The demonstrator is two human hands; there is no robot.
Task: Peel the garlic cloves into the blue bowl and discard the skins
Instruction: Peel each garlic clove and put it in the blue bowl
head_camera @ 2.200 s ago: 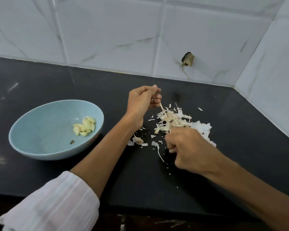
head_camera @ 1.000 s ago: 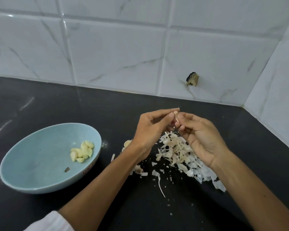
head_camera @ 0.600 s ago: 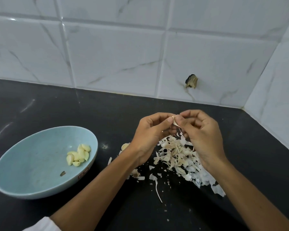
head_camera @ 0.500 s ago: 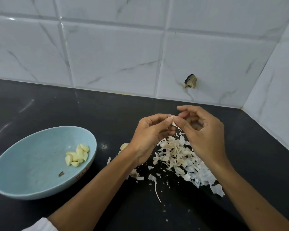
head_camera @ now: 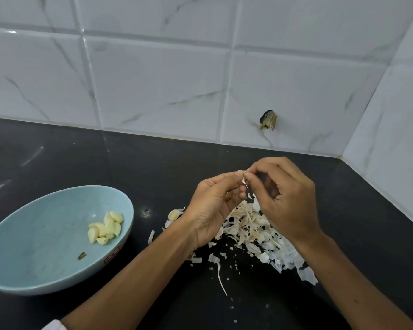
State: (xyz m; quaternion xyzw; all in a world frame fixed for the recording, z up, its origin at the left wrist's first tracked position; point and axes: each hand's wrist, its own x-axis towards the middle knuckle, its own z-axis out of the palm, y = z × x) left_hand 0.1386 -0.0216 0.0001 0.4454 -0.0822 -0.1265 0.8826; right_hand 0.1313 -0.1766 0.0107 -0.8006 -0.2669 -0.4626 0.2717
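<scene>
A small pale clove (head_camera: pixel 243 181), skin partly loose, is held above the skins (head_camera: pixel 250 231), pinched between the curled fingers of the left hand (head_camera: pixel 214 210) and right hand (head_camera: pixel 287 201). The bowl (head_camera: pixel 29 234), on the counter (head_camera: pixel 153 167) left of the hands, holds a cluster of peeled cloves (head_camera: pixel 106 227) and one dark scrap (head_camera: pixel 81 256). A red sticker (head_camera: pixel 110 257) on its rim is too small to read.
</scene>
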